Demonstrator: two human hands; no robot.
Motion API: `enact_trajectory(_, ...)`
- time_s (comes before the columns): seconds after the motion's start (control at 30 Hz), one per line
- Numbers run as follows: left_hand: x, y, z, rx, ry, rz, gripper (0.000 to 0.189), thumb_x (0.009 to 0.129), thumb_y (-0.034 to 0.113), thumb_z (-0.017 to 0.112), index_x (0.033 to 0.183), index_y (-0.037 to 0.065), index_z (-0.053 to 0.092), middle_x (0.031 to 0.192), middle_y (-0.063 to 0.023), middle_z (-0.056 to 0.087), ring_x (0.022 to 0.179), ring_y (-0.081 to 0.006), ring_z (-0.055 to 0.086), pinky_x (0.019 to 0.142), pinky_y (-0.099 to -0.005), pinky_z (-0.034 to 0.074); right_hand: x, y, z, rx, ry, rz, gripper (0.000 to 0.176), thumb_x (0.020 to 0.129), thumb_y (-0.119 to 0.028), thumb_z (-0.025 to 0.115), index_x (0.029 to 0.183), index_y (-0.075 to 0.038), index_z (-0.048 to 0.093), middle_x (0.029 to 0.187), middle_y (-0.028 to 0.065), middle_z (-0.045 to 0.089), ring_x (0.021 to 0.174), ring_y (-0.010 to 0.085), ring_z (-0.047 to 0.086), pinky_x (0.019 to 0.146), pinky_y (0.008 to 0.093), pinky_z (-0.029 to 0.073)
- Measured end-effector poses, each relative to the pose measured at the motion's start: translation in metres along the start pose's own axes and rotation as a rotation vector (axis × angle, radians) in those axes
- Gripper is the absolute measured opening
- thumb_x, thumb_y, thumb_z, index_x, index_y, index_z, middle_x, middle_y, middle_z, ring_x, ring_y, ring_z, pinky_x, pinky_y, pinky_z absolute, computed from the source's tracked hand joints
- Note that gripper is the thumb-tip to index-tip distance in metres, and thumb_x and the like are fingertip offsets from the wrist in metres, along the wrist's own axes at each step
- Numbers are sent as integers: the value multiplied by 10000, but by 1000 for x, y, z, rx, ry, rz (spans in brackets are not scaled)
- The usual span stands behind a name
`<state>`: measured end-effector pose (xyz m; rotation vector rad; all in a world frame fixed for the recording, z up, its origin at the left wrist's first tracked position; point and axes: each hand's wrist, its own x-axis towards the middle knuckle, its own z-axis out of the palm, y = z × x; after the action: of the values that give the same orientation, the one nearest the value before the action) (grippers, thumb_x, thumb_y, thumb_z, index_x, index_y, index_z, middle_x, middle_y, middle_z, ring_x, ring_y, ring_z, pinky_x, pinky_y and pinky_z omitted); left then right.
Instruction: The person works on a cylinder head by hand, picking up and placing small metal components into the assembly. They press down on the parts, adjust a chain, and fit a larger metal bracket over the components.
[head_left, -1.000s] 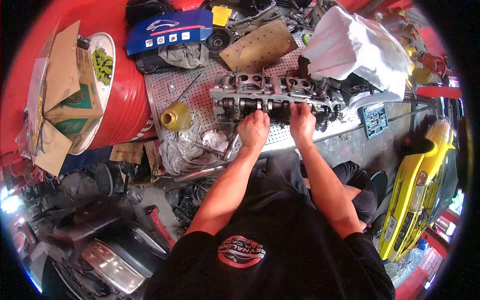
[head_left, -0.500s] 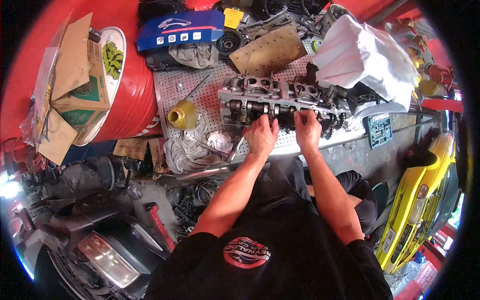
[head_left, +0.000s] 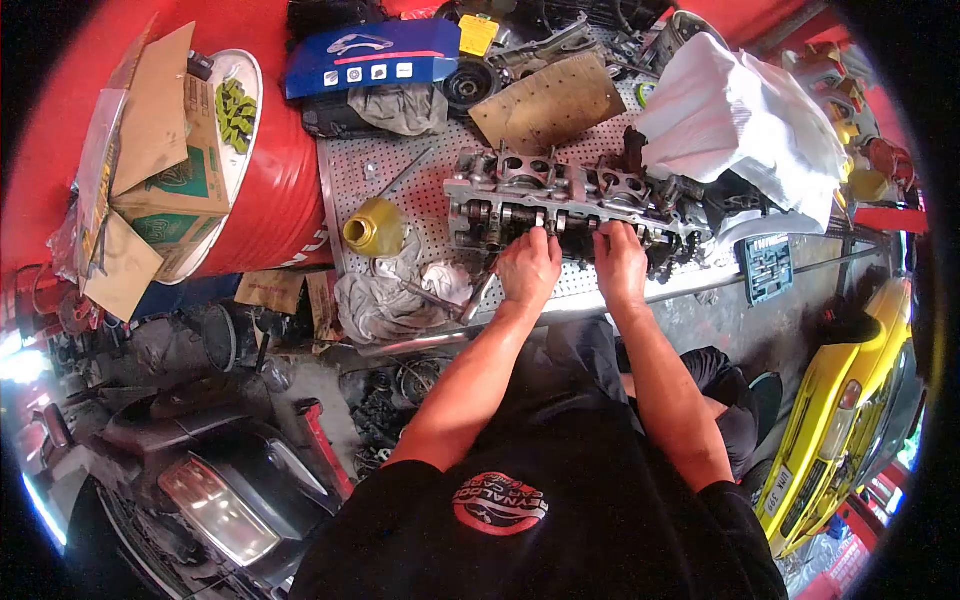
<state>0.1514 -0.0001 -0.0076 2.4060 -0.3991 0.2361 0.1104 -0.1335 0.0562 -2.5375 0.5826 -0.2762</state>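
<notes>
A metal cylinder head (head_left: 580,178) lies on the perforated bench top (head_left: 365,165), its round ports facing up and a camshaft (head_left: 508,217) running along its near side. My left hand (head_left: 530,268) is closed at the middle of the camshaft, with thumb and fingertips against it. A short way to the right, my right hand (head_left: 621,262) is also closed, its bent fingers touching the same shaft. The fingers partly hide the shaft. Just left of my left hand lies a metal-handled tool (head_left: 478,297).
Left of the cylinder head stand a yellow bottle (head_left: 372,228) and grey rags (head_left: 375,300). Behind are brown cardboard (head_left: 547,103) and a blue box (head_left: 370,55). White cloth (head_left: 735,125) covers parts at right. A tool case (head_left: 765,268) sits near the bench's right edge.
The whole view has shifted slightly to the right. Both hands stay at nearly the same places on the camshaft, with only slight finger movement.
</notes>
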Motion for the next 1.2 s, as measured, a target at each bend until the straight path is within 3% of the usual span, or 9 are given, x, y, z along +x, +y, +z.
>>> enact_trajectory(0.13, -4, -2, -2, 9, -43, -27, 204, 793, 218, 647, 801, 58, 520, 670, -122, 618, 604, -317, 621, 536, -419, 492, -2, 6, -7, -119, 30, -256, 221, 764, -16, 589, 979, -66, 603, 915, 107, 571, 902, 317, 559, 727, 416, 476)
enact_trajectory(0.33, -3, 4, -1, -49, 69, -17, 196, 803, 206, 628, 737, 61, 512, 633, -128, 602, 589, -318, 612, 532, -423, 483, -3, 2, 1, 67, 169, -149, 191, 727, 20, 601, 910, -34, 617, 928, 121, 562, 883, 322, 553, 726, 408, 478)
enact_trajectory(0.43, -4, 1, 2, 10, -78, -73, 185, 782, 201, 647, 799, 59, 529, 676, -132, 615, 612, -326, 616, 555, -423, 489, -2, 10, -1, 38, 54, -198, 184, 730, 26, 593, 903, -31, 617, 945, 125, 560, 890, 327, 554, 735, 396, 481)
enact_trajectory(0.53, -1, -1, -4, -4, -23, 9, 188, 772, 196, 654, 787, 58, 528, 669, -126, 610, 606, -329, 612, 557, -430, 486, -2, 12, -7, -41, 47, -397, 194, 725, 37, 586, 905, -30, 615, 951, 131, 552, 867, 332, 559, 732, 389, 486)
enact_trajectory(0.63, 3, 7, -10, -42, 71, -9, 183, 788, 190, 632, 730, 60, 517, 638, -136, 598, 597, -321, 608, 544, -437, 478, -4, 11, -3, -4, 149, -384, 177, 733, 38, 593, 895, -30, 610, 951, 129, 546, 839, 324, 563, 704, 398, 490)
enact_trajectory(0.8, -5, -5, 5, 43, -49, 29, 220, 771, 223, 650, 843, 65, 515, 657, -114, 597, 595, -301, 608, 531, -417, 487, -10, 7, 3, 194, 163, 223, 229, 765, -197, 719, 904, -43, 624, 838, 135, 574, 744, 328, 579, 649, 387, 479)
enact_trajectory(0.93, 1, 1, -7, 40, -18, 52, 256, 769, 236, 656, 849, 57, 491, 651, -124, 589, 587, -308, 601, 531, -424, 484, -14, 14, 7, 22, -7, 323, 312, 801, -339, 666, 829, -29, 648, 783, 142, 592, 719, 323, 599, 638, 407, 466)
enact_trajectory(1.07, -1, 1, 0, 16, 14, 61, 256, 771, 231, 655, 811, 55, 474, 626, -129, 572, 574, -316, 591, 540, -433, 482, -17, 19, 19, 53, 78, 188, 243, 814, -283, 640, 815, -41, 651, 752, 146, 606, 681, 355, 600, 619, 436, 465)
enact_trajectory(1.2, 0, -1, -3, 60, -32, 40, 218, 787, 227, 650, 757, 62, 511, 629, -126, 604, 571, -321, 608, 520, -428, 481, -13, 10, 20, -78, 53, 283, 260, 802, -291, 643, 755, -35, 640, 758, 166, 618, 699, 373, 605, 633, 452, 470)
